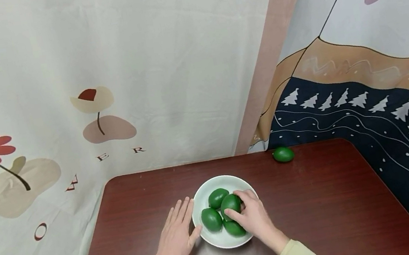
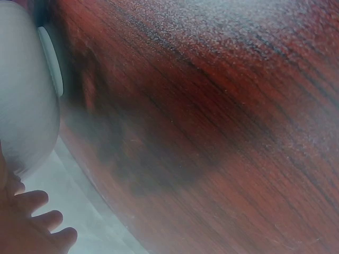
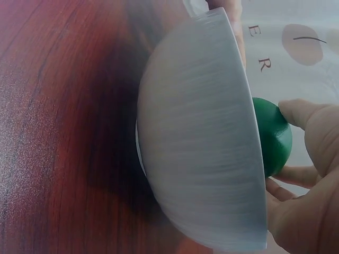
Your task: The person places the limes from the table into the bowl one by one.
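Observation:
A white bowl [image 1: 204, 199] with several glossy green limes stands on the table, near its middle. My right hand [image 1: 256, 217] pinches the topmost lime [image 1: 231, 202] between thumb and fingers, over the bowl. Under and around it lie another lime [image 1: 217, 197], a left one [image 1: 211, 220] and a front one [image 1: 234, 229]. My left hand [image 1: 177, 234] is at the bowl's left side, fingers straight, fingertips near or touching the rim. The right wrist view shows the held lime [image 3: 273, 137] rising above the bowl's rim. In the left wrist view, the bowl [image 2: 26, 95] partly hides the fingers.
A single lime [image 1: 283, 154] lies at the far edge of the reddish-brown table [image 1: 321, 207], right of the bowl. Behind the table hangs a pale printed cloth [image 1: 178, 60]. A dark cloth with white trees [image 1: 348, 122] hangs at the right.

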Available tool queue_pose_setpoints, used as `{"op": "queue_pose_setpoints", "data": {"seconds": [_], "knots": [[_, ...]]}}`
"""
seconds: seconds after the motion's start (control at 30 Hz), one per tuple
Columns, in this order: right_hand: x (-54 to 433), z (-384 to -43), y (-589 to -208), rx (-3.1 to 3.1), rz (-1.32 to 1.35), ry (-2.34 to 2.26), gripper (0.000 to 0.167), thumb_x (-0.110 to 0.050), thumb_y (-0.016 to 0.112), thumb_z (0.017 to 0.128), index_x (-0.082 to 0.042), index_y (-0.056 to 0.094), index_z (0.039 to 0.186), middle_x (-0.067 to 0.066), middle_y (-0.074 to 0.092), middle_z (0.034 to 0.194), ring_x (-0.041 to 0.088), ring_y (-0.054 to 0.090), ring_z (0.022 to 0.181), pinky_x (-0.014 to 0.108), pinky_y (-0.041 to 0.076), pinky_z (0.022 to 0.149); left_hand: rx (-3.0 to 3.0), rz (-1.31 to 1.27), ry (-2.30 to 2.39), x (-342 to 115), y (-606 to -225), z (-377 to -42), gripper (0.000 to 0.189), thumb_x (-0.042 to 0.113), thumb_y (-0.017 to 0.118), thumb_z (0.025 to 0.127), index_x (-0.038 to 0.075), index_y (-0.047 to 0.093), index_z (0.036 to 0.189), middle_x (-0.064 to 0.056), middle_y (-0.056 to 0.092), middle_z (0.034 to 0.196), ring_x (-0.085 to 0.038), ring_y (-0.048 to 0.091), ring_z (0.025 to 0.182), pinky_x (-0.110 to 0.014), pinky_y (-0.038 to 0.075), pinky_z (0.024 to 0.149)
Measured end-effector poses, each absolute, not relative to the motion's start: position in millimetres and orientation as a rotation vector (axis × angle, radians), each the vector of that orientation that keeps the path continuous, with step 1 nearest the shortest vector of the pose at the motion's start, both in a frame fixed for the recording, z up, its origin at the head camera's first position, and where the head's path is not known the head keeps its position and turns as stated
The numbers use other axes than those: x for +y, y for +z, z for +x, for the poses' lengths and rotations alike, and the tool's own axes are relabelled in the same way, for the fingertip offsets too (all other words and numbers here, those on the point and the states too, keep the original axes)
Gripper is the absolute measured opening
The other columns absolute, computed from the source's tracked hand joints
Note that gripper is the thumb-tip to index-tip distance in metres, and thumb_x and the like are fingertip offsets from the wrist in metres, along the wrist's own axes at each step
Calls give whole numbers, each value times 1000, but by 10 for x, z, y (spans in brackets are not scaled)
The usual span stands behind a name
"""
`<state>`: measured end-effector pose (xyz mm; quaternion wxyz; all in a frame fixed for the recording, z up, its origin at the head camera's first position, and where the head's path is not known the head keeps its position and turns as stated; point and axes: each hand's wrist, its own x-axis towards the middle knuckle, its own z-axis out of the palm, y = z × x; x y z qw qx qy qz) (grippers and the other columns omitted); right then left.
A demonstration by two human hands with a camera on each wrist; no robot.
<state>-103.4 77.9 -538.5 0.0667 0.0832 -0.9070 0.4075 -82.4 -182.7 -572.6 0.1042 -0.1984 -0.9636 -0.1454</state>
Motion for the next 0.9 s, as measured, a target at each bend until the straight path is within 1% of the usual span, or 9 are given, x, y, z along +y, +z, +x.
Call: {"op": "queue_pose_setpoints", "data": {"seconds": [0.2, 0.33, 0.53, 0.73, 0.9], "knots": [[772, -1031, -5369, -2719, 253, 1310, 39, -20, 84, 83, -3, 71, 116, 8, 64, 108, 10, 64, 71, 22, 53, 67, -2830, -588, -428, -1825, -5734, -821, 76, 48, 56, 99, 3, 40, 158, -16, 42, 161, -40, 40, 148, -55, 34, 121], [772, -1030, -5372, -2716, 267, 1316, 35, -18, 84, 83, -4, 72, 113, 8, 63, 105, 9, 64, 71, 22, 54, 67, -2829, -591, -430, -1824, -5731, -821, 76, 48, 56, 99, 4, 39, 159, -16, 42, 162, -40, 39, 149, -55, 34, 120], [783, -1026, -5383, -2709, 269, 1333, 34, -17, 83, 84, -4, 72, 113, 8, 63, 106, 8, 65, 71, 22, 55, 68, -2833, -589, -425, -1823, -5725, -818, 76, 48, 55, 99, 4, 38, 159, -16, 42, 162, -38, 36, 151, -54, 33, 121], [810, -1006, -5374, -2685, 284, 1364, 34, -14, 83, 85, -1, 71, 115, 9, 64, 106, 4, 66, 71, 21, 57, 67, -2827, -590, -426, -1823, -5717, -817, 76, 47, 56, 99, 2, 39, 158, -18, 43, 160, -41, 40, 148, -56, 34, 121], [843, -990, -5356, -2639, 315, 1397, 34, -9, 81, 85, 1, 71, 115, 12, 64, 107, 4, 65, 71, 20, 58, 65, -2830, -592, -420, -1824, -5716, -819, 76, 47, 56, 99, 2, 39, 158, -18, 43, 160, -41, 40, 148, -56, 34, 120]]}}
